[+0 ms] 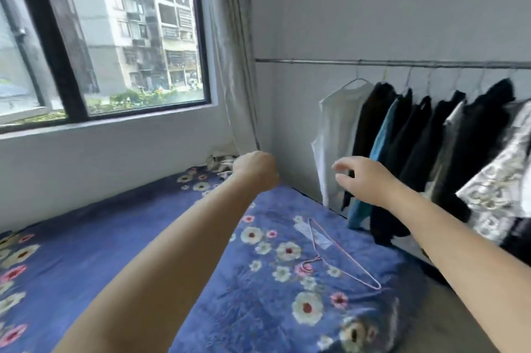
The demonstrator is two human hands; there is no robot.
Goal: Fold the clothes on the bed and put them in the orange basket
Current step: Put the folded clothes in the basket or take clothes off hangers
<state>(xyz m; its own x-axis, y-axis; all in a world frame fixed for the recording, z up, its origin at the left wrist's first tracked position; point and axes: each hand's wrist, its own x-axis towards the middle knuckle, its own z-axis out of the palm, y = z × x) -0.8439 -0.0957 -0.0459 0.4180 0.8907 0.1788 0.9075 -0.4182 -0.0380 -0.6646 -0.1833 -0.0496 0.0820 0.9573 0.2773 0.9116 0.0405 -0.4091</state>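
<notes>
The bed (120, 226) is covered by a blue sheet with flowers. A crumpled patterned cloth (219, 162) lies at its far corner under the curtain. My left hand (256, 170) hovers just right of that cloth with its fingers curled under; nothing shows in it. My right hand (366, 180) is stretched out with fingers spread and relaxed, in front of a white shirt (336, 134) that hangs on a rail. It holds nothing. No orange basket is in view.
A pink wire hanger (343, 256) lies on the sheet between my arms. The metal rail (402, 63) on the right wall carries several dark garments (416, 140), a blue one (380, 140) and a patterned white one (500, 180). A window (115, 36) and a grey curtain (232, 51) fill the far wall.
</notes>
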